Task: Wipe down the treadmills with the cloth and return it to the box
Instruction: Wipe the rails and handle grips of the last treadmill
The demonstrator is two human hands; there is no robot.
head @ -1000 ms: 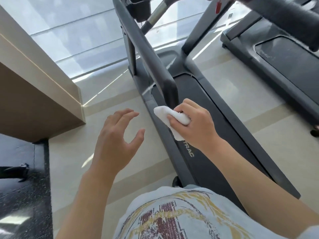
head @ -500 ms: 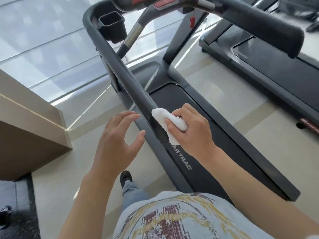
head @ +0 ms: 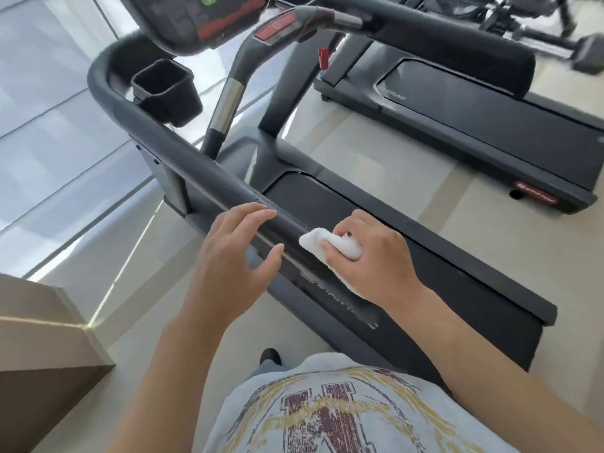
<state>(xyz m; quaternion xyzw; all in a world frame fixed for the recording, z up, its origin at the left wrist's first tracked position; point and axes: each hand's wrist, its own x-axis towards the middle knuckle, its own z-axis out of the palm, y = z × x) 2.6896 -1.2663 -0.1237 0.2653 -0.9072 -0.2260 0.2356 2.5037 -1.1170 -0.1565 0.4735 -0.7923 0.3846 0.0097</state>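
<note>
A gym floor (head: 408, 165) with two treadmills. The near treadmill (head: 434, 289) fills the middle of the view, and more of it shows than a second ago: the console (head: 202, 21), a cup holder (head: 166, 89) and the full curve of the left handrail (head: 202, 168) have come into sight as the person's head lifts. A second treadmill (head: 490, 125) stands to the right, apart from the first. A tan ledge (head: 49, 338) sits at lower left, smaller in view than before.

The right hand (head: 376, 259) grasps a bunched white cloth (head: 330, 246) and presses it against the lower end of the handrail, where the rail meets the side of the deck. A second ago the cloth lay near the rail's foot; it has since travelled a little way up the rail. The left hand (head: 228, 259) hovers released, fingers spread, holding nothing. It has drifted closer to the rail, and its fingertips now seem to overlap it, though contact cannot be told.

This likely means the wipe is moving up the rail toward the console. Most of this treadmill and all of the second appear still to be wiped. No box is in view.
</note>
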